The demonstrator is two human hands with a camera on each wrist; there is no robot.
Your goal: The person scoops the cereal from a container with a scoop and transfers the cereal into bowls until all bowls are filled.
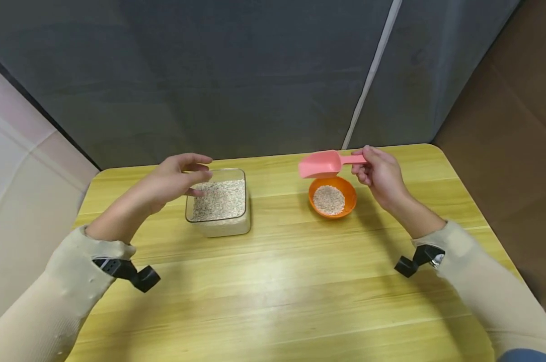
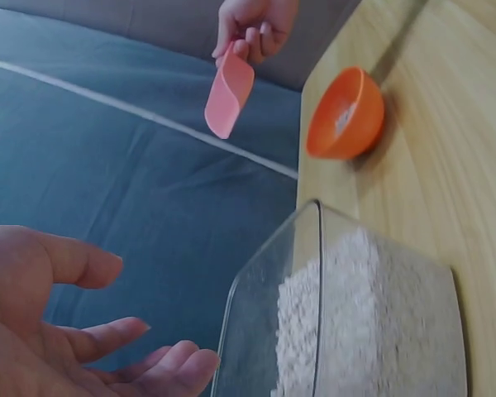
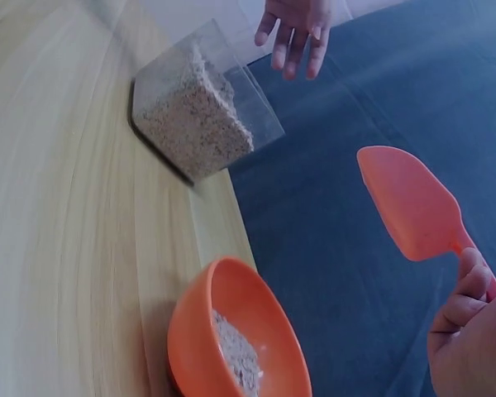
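Scoop (image 1: pixel 323 164) in pink plastic is what we're watching, held up in the air just above the orange bowl (image 1: pixel 333 199), toward the far right of the tabletop (image 1: pixel 273 281). We see the right hand (image 1: pixel 380 173) with its grip pinched on the handle end, thumb and curled fingers keeping the scoop roughly level with its mouth turned toward the middle. From the right wrist view the scoop looks bare inside, and the bowl under it holds a small heap of pale grain; to us that height reads as clearance over the rim.

On the left, the left hand (image 1: pixel 175 178) hovers with its grip released, fingers loosely spread, holding nothing, right over the near-left edge of the clear square container (image 1: pixel 218 203). That container sits flat, well filled with the same pale grain.

Behind the tabletop hangs a dark grey curtain (image 1: pixel 236 75). We can read no brand, label or writing anywhere.
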